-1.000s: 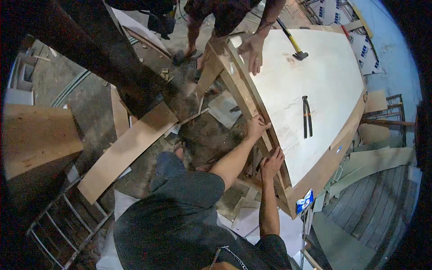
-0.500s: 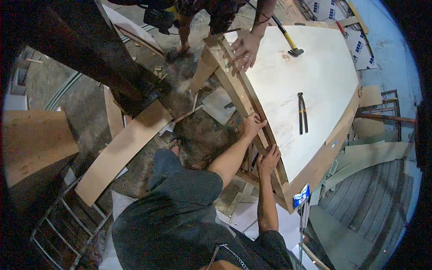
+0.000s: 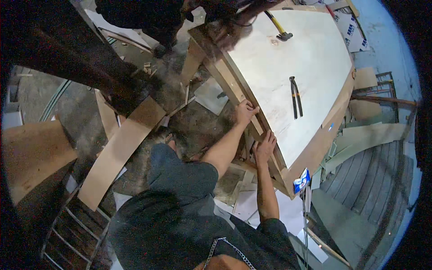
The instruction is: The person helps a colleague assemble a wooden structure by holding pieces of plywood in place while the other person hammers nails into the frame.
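A long wooden strip [image 3: 262, 122] runs along the left edge of a large white-topped wooden panel [image 3: 292, 56]. My left hand [image 3: 246, 111] pinches this strip about midway along the edge. Closer to me, my right hand [image 3: 264, 147] grips the same edge, its fingers laid over the top. Black pincers [image 3: 295, 98] with orange marks lie on the white surface, apart from both hands. Farther off rests a hammer [image 3: 280, 28] with a yellow and black handle. What my fingertips touch under the strip is hidden.
Another person [image 3: 148, 18] bends over the far left corner, blurred and in shadow. A curved brown board [image 3: 123, 148] lies at my left, near a metal rack [image 3: 74, 229]. A blue and white packet [image 3: 301, 181] is at the panel's near corner. Offcuts litter the floor.
The view has shifted, so the panel and its tools appear higher and farther left. The other person's hand, clear before on the far end of the strip, is now lost in shadow.
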Motion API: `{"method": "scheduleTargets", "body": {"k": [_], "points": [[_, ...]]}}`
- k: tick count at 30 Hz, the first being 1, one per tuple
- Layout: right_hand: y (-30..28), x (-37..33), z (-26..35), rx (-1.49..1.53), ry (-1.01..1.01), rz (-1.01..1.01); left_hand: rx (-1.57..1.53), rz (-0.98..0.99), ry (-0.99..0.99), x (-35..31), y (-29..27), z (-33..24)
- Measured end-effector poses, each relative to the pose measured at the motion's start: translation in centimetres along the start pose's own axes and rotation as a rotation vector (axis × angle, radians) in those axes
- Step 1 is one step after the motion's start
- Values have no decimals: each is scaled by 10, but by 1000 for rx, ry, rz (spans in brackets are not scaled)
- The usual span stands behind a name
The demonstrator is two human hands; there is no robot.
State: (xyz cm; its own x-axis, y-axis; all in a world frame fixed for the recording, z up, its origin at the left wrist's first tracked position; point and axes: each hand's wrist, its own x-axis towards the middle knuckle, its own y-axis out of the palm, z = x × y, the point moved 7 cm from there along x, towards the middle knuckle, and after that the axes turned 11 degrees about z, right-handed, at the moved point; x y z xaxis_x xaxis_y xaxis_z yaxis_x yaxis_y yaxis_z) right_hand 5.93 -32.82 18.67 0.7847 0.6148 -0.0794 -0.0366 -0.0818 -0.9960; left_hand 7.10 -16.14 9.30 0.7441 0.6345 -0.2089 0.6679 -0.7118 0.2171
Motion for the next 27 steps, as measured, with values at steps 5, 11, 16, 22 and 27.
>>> {"method": "scheduleTargets", "body": {"k": [5, 11, 16, 22, 27], "points": [[-3, 3, 9, 14, -15, 46, -51, -9, -59, 4, -2, 14], [-2, -2, 1, 12, -31, 49, 5, 1, -60, -2, 1, 7], [-2, 0, 1, 0, -45, -2, -8, -10, -43, 2, 3, 7], [-6, 4, 1, -31, -43, 47, 53, -21, 10, 10, 5, 9], [3, 5, -7, -53, -32, 112, 147, -49, 22, -2, -3, -21]]}}
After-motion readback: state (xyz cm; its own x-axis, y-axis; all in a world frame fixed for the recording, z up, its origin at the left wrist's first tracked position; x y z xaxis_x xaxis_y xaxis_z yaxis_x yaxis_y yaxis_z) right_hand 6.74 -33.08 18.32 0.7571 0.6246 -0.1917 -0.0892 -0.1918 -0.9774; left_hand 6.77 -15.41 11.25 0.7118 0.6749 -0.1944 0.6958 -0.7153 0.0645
